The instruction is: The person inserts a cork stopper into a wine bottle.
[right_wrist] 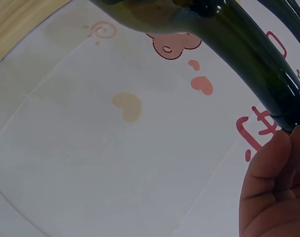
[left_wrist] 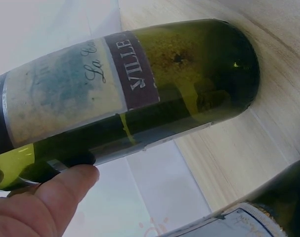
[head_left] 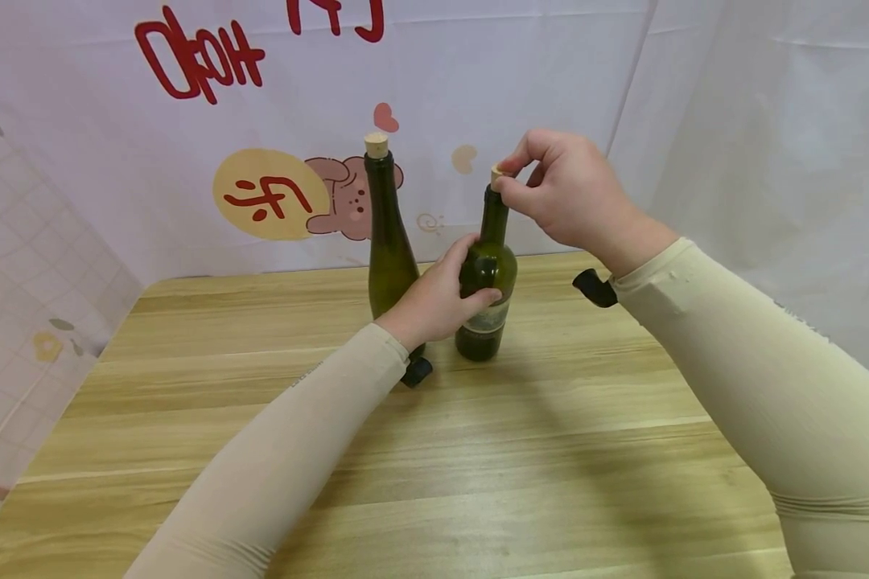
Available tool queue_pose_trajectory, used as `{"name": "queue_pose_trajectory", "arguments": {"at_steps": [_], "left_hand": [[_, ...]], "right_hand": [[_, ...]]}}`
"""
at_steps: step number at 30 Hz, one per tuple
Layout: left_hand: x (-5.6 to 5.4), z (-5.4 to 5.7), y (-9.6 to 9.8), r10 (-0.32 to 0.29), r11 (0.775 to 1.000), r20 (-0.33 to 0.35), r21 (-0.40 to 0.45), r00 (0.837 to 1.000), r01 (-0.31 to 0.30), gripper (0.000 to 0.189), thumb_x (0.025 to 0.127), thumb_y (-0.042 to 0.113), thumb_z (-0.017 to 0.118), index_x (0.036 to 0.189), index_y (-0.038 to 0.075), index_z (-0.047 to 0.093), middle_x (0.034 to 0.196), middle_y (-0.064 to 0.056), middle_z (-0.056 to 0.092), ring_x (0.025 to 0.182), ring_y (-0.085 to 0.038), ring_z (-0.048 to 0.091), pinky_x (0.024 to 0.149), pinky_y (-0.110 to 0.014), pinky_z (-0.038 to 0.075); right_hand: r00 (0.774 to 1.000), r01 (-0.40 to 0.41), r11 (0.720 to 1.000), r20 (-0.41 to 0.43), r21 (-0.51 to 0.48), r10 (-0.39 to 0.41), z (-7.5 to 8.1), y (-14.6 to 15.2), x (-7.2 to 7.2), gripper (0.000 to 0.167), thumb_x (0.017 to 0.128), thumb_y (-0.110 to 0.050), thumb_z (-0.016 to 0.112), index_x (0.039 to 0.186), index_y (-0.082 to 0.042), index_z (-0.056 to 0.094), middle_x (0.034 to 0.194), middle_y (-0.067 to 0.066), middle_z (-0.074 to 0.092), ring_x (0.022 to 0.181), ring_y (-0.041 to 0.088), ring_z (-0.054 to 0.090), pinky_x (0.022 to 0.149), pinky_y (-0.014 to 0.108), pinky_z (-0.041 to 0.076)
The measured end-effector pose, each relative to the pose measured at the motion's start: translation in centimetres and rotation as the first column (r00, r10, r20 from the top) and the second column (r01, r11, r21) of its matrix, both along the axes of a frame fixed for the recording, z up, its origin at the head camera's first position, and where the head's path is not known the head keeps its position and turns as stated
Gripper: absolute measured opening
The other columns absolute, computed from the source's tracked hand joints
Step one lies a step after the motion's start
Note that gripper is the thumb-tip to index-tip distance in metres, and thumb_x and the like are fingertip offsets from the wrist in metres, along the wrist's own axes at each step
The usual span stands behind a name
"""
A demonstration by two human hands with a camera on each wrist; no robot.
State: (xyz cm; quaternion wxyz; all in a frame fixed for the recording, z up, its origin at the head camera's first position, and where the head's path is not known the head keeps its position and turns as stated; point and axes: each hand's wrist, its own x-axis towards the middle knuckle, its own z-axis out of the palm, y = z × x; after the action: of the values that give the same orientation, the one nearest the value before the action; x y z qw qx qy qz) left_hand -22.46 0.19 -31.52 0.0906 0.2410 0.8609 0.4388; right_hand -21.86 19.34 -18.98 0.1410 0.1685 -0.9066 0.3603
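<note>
A green wine bottle (head_left: 487,277) with a worn label stands upright on the table, and my left hand (head_left: 445,293) grips it round the shoulder. In the left wrist view its label (left_wrist: 61,89) faces the camera, with the left fingers (left_wrist: 65,192) along one side. A cork (head_left: 496,176) sits at this bottle's mouth, pinched between the thumb and forefinger of my right hand (head_left: 568,189). In the right wrist view the fingertips are right at the rim, and the cork is hidden behind them.
Just left stands a second, taller green bottle (head_left: 387,241) with a cork (head_left: 376,145) in its mouth; my left wrist partly covers its base. The wooden table (head_left: 434,466) ends at a white printed cloth (head_left: 550,72) hanging behind.
</note>
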Motion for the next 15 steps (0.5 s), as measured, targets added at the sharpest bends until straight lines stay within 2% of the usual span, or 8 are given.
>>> {"name": "queue_pose_trajectory", "arguments": {"at_steps": [5,10,15], "left_hand": [[0.0,-0.1,0.1,0.008,1.000,-0.003,-0.009,1.000,-0.008,0.086,0.101,0.042,0.071,0.168,0.027,0.017,0.162,-0.004,0.043,0.141,-0.026,0.055,0.119,-0.048,0.045],[0.0,0.0,0.1,0.008,1.000,-0.006,-0.005,1.000,-0.008,0.087,0.101,0.041,0.071,0.167,0.027,0.018,0.162,-0.004,0.044,0.141,-0.026,0.055,0.119,-0.049,0.044],[0.0,0.1,0.0,0.012,1.000,-0.017,-0.006,1.000,-0.012,0.087,0.101,0.042,0.071,0.168,0.026,0.018,0.162,-0.004,0.043,0.142,-0.026,0.054,0.119,-0.049,0.044]], "right_hand": [[1.000,-0.022,0.998,-0.013,-0.050,0.021,-0.6,0.1,0.0,0.011,0.099,-0.017,0.069,0.100,-0.007,0.073,0.116,0.006,0.077,0.058,0.009,0.055,0.051,0.021,0.041],[1.000,-0.018,0.993,-0.025,-0.116,0.015,-1.2,0.0,0.0,0.011,0.099,-0.017,0.069,0.105,-0.009,0.072,0.106,-0.001,0.073,0.066,0.012,0.060,0.056,0.021,0.045],[1.000,-0.012,0.987,-0.008,-0.158,0.011,-1.2,-0.2,-0.2,0.022,0.098,-0.017,0.069,0.118,-0.009,0.073,0.102,-0.005,0.070,0.069,0.013,0.059,0.059,0.020,0.046]]}}
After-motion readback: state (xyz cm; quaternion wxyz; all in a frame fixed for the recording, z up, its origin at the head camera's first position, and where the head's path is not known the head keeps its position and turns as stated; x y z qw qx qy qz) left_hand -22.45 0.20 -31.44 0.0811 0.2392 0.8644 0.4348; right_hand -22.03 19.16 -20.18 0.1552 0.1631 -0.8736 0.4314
